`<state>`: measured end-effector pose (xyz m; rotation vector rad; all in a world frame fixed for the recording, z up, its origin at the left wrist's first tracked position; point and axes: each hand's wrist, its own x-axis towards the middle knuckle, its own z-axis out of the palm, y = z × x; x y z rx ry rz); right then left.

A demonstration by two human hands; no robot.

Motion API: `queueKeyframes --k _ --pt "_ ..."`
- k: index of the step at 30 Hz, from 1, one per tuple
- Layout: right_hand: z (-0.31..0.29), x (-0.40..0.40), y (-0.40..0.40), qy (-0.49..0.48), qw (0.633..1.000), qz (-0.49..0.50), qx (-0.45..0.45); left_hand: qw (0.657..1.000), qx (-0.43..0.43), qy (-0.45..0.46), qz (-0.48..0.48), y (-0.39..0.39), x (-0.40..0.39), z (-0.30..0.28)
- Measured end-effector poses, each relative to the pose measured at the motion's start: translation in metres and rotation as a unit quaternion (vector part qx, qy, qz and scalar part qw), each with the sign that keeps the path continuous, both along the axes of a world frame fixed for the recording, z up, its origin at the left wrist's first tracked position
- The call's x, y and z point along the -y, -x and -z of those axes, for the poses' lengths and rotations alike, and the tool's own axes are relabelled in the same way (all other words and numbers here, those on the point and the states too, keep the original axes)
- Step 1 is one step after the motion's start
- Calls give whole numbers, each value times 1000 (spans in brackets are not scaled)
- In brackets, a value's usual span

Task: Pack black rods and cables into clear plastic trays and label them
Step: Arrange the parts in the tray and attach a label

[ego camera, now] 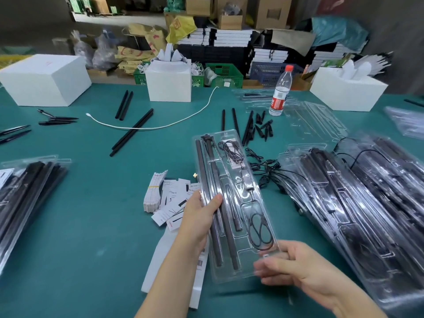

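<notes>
**A:** so where's the tray (231, 203) at right now?

**B:** held up between both hands. Left hand (202, 216) pinches its left edge, thumb on top. Right hand (296, 267) grips the near end, fingers curled under.

**A:** flimsy?

**B:** Probably light, thin and bendy, slick too. Rods (214, 203) and cable (260, 235) could pop out. I'd hold the rims and keep it level.

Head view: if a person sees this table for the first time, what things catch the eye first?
First, the clear plastic tray at the centre, packed with black rods and a coiled cable, held by the left hand and the right hand. Then the heap of filled trays at the right. A red-capped water bottle stands behind.
</notes>
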<state>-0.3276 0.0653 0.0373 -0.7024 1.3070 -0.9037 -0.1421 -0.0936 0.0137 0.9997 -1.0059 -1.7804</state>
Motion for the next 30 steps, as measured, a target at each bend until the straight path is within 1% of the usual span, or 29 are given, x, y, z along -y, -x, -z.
queueKeyframes --k 4,8,13,15,18,20,22,24,27,30 --pt "3 -4 -6 2 999 20 29 1000 4 -4 21 1 -3 -2" --pt "10 -9 -8 8 999 36 33 1000 2 4 21 3 -5 -1" --pt "2 -5 1 18 999 -3 48 1000 1 7 28 3 -7 -7" --pt "-3 9 6 34 998 29 34 999 19 14 41 3 -7 -8" --pt "-13 39 10 55 991 123 4 995 43 37 82 6 -12 -6" --pt "-19 59 12 71 982 173 13 992 54 55 103 12 -18 -6" --pt "-25 72 13 79 975 201 46 989 54 71 118 17 -22 -6" --pt "-28 82 14 70 973 212 55 988 52 80 121 18 -23 -6" --pt "-24 90 16 56 975 213 36 986 58 89 128 16 -22 -5" --pt "-21 93 18 62 978 199 28 985 66 96 126 14 -22 -5"
